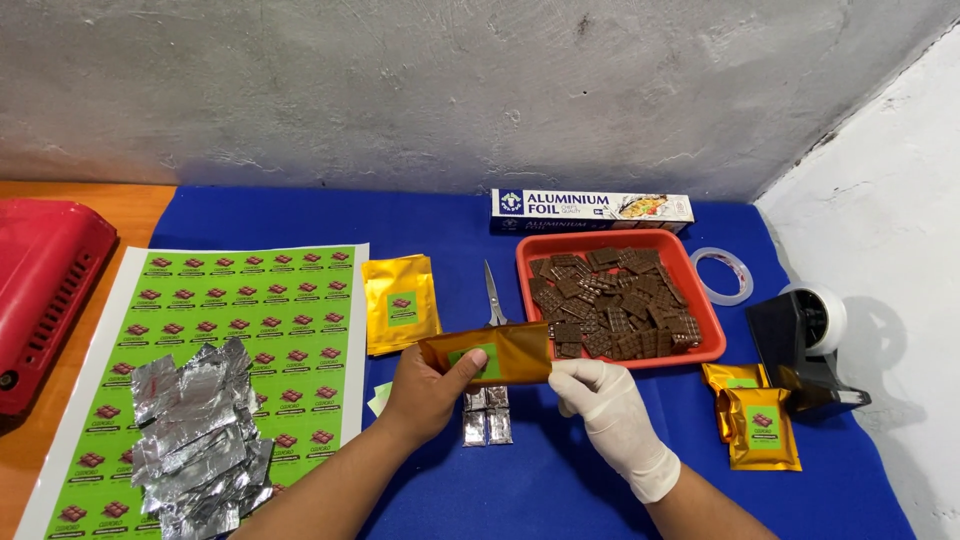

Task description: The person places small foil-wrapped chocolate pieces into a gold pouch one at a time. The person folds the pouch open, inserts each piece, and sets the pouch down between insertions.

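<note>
Both hands hold a glossy gold pouch.

Two hands work at the near edge: the bare left hand and the white-gloved right hand, sharing one gold pouch between them. Counted across the blue cloth, there is one stack of gold pouches left of centre, two filled gold pouches on the right, one red tray of chocolate pieces too many to count, one pair of scissors, one long foil box far back, one tape ring and one tape dispenser. To the left lie one green sticker sheet, one heap of cut foil squares and one red machine, with at least four small foil-wrapped bars near the hands.
</note>
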